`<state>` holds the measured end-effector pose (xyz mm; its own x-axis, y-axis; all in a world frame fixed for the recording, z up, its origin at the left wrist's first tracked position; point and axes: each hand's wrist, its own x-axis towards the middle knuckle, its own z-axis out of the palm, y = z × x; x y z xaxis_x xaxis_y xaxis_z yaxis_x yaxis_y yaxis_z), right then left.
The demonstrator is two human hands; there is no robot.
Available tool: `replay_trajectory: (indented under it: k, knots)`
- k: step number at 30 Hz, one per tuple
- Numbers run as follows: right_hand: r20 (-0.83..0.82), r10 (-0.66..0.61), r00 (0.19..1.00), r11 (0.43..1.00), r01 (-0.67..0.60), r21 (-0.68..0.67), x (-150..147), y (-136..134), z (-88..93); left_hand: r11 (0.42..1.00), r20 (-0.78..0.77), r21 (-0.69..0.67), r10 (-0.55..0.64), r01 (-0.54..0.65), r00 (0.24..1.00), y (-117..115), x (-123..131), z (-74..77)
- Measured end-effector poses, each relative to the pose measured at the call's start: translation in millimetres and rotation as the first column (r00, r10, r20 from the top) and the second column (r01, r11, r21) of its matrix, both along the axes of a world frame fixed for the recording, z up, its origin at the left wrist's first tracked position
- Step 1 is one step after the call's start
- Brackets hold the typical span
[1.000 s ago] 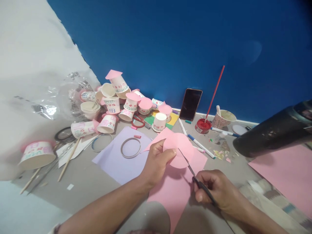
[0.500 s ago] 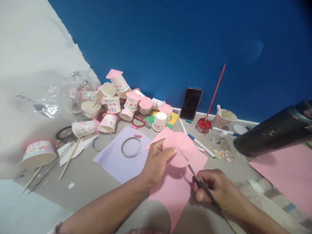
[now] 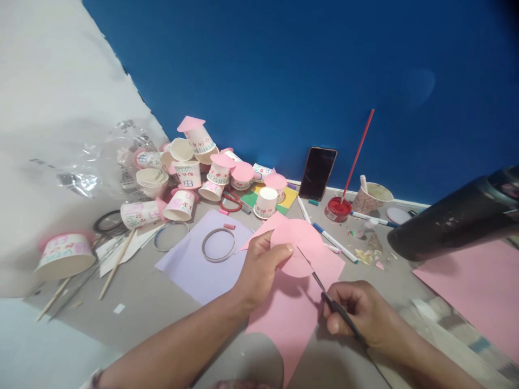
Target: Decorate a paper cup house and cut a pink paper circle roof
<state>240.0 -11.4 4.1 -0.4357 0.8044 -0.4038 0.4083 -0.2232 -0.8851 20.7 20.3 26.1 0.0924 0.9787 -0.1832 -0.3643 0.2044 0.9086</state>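
Observation:
My left hand (image 3: pixel 261 267) pinches a round pink paper disc (image 3: pixel 298 232) by its left side, thumb on top. In my right hand (image 3: pixel 360 313) is a pair of dark-handled scissors (image 3: pixel 339 309), its blades reaching into the disc from the lower right edge toward the centre. Below the disc lies a larger sheet of pink paper (image 3: pixel 290 319) with a curved piece cut from its lower left. A lilac sheet (image 3: pixel 190 270) sits left of it, bearing a tape roll (image 3: pixel 204 249). The fingers under the disc are hidden.
Decorated paper cups (image 3: pixel 185 174), several with pink cone tops, pile up at the back left. A phone (image 3: pixel 318 174) leans against the blue wall. Markers (image 3: pixel 335 243), a red paint jar (image 3: pixel 338 209) and a patterned cup (image 3: pixel 370 197) stand right of it. A black cylinder (image 3: pixel 454 216) juts in from the right.
Almost nothing differs. Both hands, the disc and the scissors keep nearly the same place, with the blades still in the paper.

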Motion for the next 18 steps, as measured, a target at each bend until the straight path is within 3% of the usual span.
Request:
replay_trajectory:
  k: [6,9,13,15,18]
  knots:
    - [0.172,-0.110,0.979,0.973,0.071,0.220,7,6,-5.7,0.995,-0.018,0.014,0.098,-0.098,0.995,3,0,3.9]
    - [0.334,-0.153,0.930,0.932,0.023,0.361,10,11,-5.0,0.991,-0.050,0.035,0.128,-0.126,0.991,5,0,1.7]
    - [0.620,-0.231,0.750,0.865,-0.133,0.484,12,16,-0.6,0.995,-0.089,0.033,0.101,-0.098,0.991,6,-1,0.4]
    - [0.714,-0.251,0.654,0.855,-0.196,0.480,12,17,1.5,0.998,-0.050,0.003,0.055,-0.055,0.997,4,1,0.8]
    - [0.777,-0.214,0.592,0.854,-0.273,0.443,10,16,6.2,0.995,0.078,-0.067,-0.074,0.080,0.994,0,9,-0.8]
